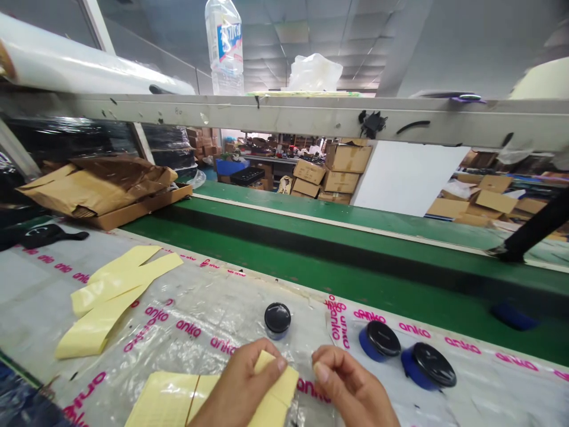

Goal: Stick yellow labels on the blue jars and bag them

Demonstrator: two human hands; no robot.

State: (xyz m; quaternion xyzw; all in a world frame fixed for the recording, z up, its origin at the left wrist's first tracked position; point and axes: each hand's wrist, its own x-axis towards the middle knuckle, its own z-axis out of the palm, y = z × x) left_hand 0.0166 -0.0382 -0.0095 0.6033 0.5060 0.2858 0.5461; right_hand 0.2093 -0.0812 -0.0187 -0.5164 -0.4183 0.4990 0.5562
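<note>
Head view: over plastic-covered tabletop [249,290] beside green conveyor [240,249], with stacked cartons [344,166] beyond, gripping yellow paper [282,388] with left hand [244,382]; cannot tell if gripping with curled right hand [353,388].

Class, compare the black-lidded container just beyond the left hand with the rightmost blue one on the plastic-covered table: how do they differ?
The small container looks clear-sided; the large container is blue-sided. The small container's lid appears narrower than the large container's. The small container stands just beyond the left hand; the large container sits to the right of the right hand. Both have round black lids.
</note>
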